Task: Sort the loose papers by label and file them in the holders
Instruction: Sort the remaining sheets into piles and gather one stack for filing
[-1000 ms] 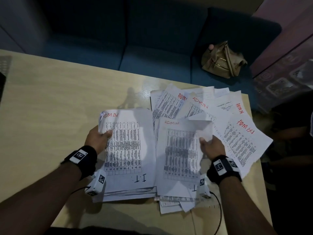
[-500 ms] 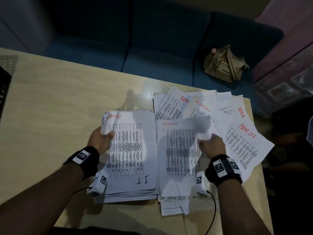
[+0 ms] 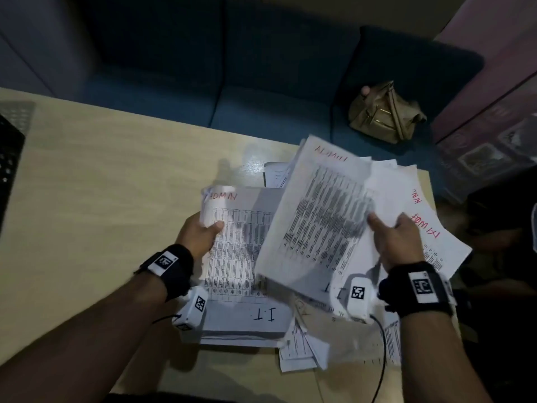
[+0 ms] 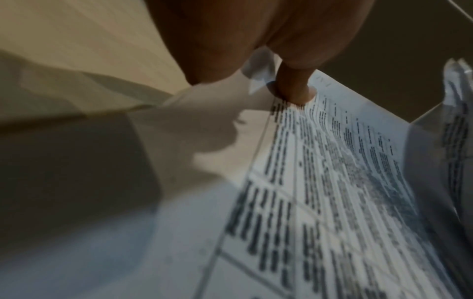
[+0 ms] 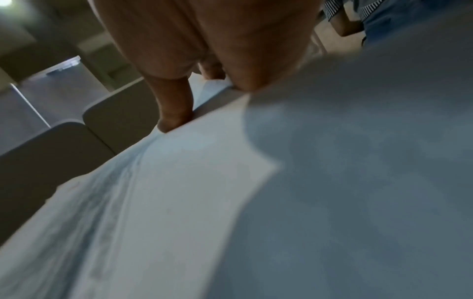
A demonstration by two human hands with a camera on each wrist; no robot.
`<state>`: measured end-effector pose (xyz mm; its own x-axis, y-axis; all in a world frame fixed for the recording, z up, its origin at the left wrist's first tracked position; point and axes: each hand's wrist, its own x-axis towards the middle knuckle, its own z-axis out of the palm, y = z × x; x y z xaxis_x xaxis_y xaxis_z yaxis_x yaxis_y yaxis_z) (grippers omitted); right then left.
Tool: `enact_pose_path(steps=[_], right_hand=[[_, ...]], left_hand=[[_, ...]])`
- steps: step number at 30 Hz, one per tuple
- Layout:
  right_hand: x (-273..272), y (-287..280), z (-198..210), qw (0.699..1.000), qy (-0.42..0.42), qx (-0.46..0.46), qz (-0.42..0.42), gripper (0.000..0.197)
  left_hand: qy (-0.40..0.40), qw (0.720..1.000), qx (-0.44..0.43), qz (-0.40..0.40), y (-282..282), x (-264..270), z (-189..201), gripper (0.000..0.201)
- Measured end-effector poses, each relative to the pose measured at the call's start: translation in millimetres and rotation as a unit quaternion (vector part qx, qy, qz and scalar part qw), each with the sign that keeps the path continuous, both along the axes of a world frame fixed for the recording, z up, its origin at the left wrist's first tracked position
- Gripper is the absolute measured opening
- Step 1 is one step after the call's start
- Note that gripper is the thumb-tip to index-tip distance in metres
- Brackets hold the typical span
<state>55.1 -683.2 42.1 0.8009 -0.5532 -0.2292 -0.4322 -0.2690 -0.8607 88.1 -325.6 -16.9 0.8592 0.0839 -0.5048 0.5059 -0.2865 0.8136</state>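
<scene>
Up off the heap now, where half a second back it lay flat: white printed sheet headed ADMIN in red (image 3: 316, 216), lifted and tilted, swinging over toward the left. Right hand (image 3: 398, 245) pinching its right edge, thumb on top, fingers curled beneath; right wrist view confirming the pinch, thumb tip pressed to the paper's edge. Left hand (image 3: 200, 237) gripping the top-left corner of the squared white stack marked ADMIN at the top and I.T. at the bottom (image 3: 244, 271), thumb (image 4: 294, 85) pressed onto the top page, corner curling up beside it. Stack resting on the pale wooden surface (image 3: 101, 199), lifted sheet overlapping its right half without yet landing. Remaining loose white sheets with red ADMIN scrawls (image 3: 424, 228) fanned out untidily to the right, some hanging past the surface's far edge. No holders plainly in view, only a dark mesh thing (image 3: 8, 158) at far left, too cropped to name. Tan leather handbag (image 3: 383, 114) on the blue sofa (image 3: 203, 68) beyond. Probably mid-sort, one more page heading for the left stack. Risks from here: a one-edge pinch letting the page flop and slide off askew; a second sheet possibly clinging underneath, unseen; those overhanging papers nudged off the edge by the right forearm; and mixed markings on the top page inviting a misfile.
</scene>
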Motion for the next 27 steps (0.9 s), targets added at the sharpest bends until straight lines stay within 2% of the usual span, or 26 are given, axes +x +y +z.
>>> enact_pose_path(steps=[2, 3, 6, 8, 11, 12, 15, 17, 20, 24, 25, 27], right_hand=[[-5, 14, -16, 0.998, 0.056, -0.001, -0.011, 0.037], [-8, 22, -22, 0.998, 0.059, -0.011, -0.004, 0.034], [-16, 56, -31, 0.995, 0.054, -0.008, 0.079, 0.026], [-21, 76, -41, 0.986, 0.098, -0.019, 0.133, 0.027], [-24, 96, -51, 0.98, 0.115, -0.036, 0.157, 0.02], [-25, 101, -51, 0.981, 0.107, -0.03, 0.156, 0.016], [-30, 113, -57, 0.98, 0.109, -0.016, 0.165, 0.018], [-32, 116, -67, 0.979, 0.117, -0.009, 0.165, 0.027], [-33, 118, -73, 0.976, 0.137, -0.009, 0.168, 0.036], [-29, 122, -73, 0.974, 0.137, -0.019, 0.182, 0.033], [-28, 122, -73, 0.973, 0.14, -0.016, 0.183, 0.031], [-27, 120, -74, 0.972, 0.142, -0.012, 0.187, 0.03]], left_hand=[[0.008, 1.0, -0.014, -0.002, -7, -3, -2, 0.017], [0.01, 1.0, -0.014, -0.003, -9, -4, -4, 0.018], [0.011, 1.0, -0.006, -0.016, -12, -8, -9, 0.017], [0.027, 0.999, -0.011, -0.021, -17, -11, -11, 0.01], [0.069, 0.996, -0.053, -0.032, -23, -16, -15, 0.007], [0.086, 0.992, -0.084, -0.023, -24, -18, -15, 0.013], [0.15, 0.963, -0.217, 0.05, -22, -22, -15, 0.053], [0.131, 0.957, -0.254, 0.046, -16, -22, -17, 0.071], [0.081, 0.961, -0.266, 0.006, -9, -30, -15, 0.081], [0.024, 0.977, -0.208, -0.04, -13, -33, 2, 0.091], [0.007, 0.981, -0.186, -0.053, -13, -31, 3, 0.085], [-0.025, 0.992, -0.11, -0.059, -11, -25, -3, 0.058]])
